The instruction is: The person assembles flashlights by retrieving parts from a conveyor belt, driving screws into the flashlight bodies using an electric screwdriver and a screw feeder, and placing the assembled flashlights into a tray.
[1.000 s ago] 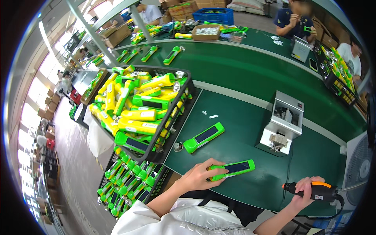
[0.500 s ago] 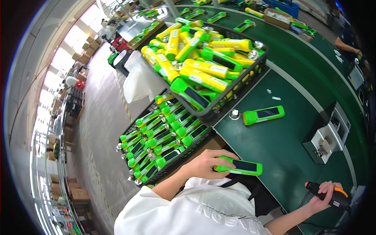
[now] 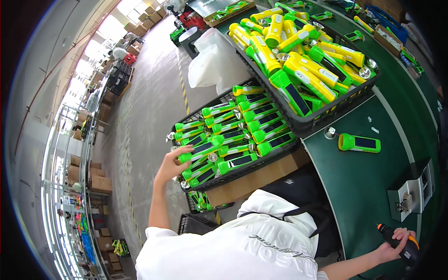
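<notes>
My left hand [image 3: 171, 164] reaches over the lower black crate [image 3: 254, 164], its thumb and fingers gripping the end of a green flashlight [image 3: 204, 148] with a dark panel. That flashlight lies across others arranged in rows there, many with loose silvery reflector heads. Over at the right, my right hand [image 3: 396, 243] holds a black and orange electric screwdriver [image 3: 405, 247], its tip pointing up and left above the green table [image 3: 345, 186]. On the table, away from both hands, lies one green and yellow flashlight [image 3: 359, 143] with its reflector head [image 3: 330, 133] hanging out at the end.
A second black crate [image 3: 303, 125], heaped with yellow and green flashlights, stands beyond the lower one. A grey metal fixture [image 3: 407, 198] sits on the table's right. White plastic sheeting [image 3: 210, 63] hangs behind the crates. Shelving and cartons [image 3: 100, 184] line the left.
My left hand has carried the green flashlight from the table's edge leftward onto the rows in the lower crate. The view has turned left. My right hand still holds the screwdriver.
</notes>
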{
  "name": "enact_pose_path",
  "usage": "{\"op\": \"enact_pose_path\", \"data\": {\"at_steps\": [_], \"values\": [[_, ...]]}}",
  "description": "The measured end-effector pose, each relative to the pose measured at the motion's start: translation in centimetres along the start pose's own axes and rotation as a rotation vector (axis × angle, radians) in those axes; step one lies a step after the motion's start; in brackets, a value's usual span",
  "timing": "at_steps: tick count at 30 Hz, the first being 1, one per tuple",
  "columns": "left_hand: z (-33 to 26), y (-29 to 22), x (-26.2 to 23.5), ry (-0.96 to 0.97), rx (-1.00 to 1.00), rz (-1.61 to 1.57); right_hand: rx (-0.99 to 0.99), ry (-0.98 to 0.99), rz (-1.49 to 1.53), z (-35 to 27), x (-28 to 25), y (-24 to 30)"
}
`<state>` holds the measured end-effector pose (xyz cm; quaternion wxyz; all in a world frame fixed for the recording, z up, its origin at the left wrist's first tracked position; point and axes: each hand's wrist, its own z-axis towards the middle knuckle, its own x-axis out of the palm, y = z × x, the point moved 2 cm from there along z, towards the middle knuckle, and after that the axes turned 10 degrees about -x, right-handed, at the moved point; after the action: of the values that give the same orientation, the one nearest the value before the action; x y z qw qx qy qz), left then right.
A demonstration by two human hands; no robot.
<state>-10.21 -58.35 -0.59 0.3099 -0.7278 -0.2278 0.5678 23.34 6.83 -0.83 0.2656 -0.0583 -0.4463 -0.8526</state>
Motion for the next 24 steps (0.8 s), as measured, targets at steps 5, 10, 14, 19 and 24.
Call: {"op": "enact_pose_path", "data": {"at_steps": [5, 10, 14, 19, 24], "values": [[-2.9, 3.7, -2.5, 0.098, -0.274, 0.099, -0.003, -0.045, -0.039, 0.2, 1.8, -0.2], [-3.1, 5.3, -0.4, 0.168, -0.271, 0.268, -0.032, -0.023, -0.05, 0.1, 1.1, 0.5], [-1.9, 7.1, 1.4, -0.033, 0.038, 0.682, -0.003, -0.064, 0.021, -0.7, 1.1, 0.5], [-2.5, 2.8, 2.5, -0.218, 0.134, 0.954, -0.016, -0.122, 0.012, -1.1, 1.1, 0.6], [1.4, -11.4, 9.5, -0.436, 0.446, 0.369, -0.043, -0.156, -0.024, -1.1, -0.6, 1.6]]}}
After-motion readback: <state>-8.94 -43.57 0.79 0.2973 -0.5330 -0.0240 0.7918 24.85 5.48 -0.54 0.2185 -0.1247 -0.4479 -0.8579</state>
